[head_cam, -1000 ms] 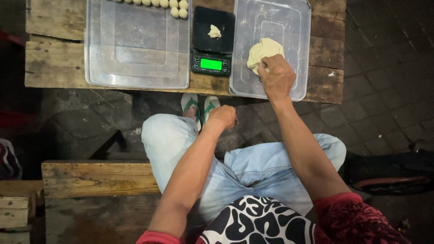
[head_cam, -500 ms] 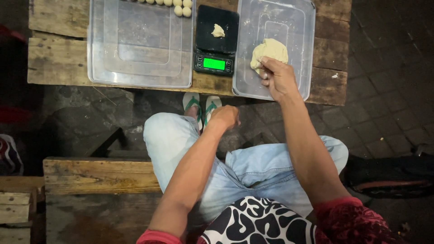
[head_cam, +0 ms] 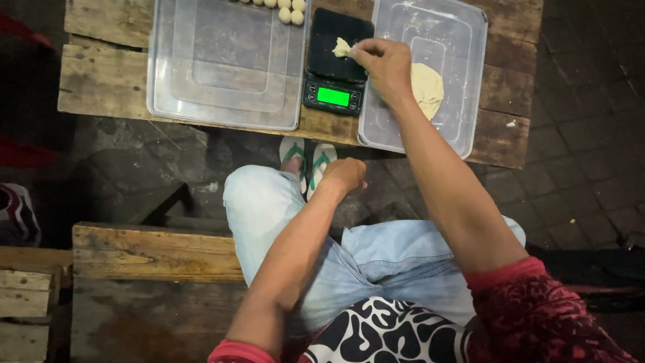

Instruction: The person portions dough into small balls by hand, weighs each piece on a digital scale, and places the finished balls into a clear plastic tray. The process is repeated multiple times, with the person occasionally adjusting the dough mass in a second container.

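Single view — head-worn camera, looking steeply down over the person's own lap and forearms. It faces forward-down onto a low wooden table [head_cam: 510, 144] at the top of frame, at about arm's reach; knees sit mid-frame, a wooden bench [head_cam: 154, 252] lower left. Stone paving fills the edges — no second view to overlap.

Left of the right hand [head_cam: 384, 66], the scale [head_cam: 336, 60] lies low; beyond it, 1 clear tray [head_cam: 225, 67] is mostly bare, dough balls [head_cam: 290, 12] lining its far edge.
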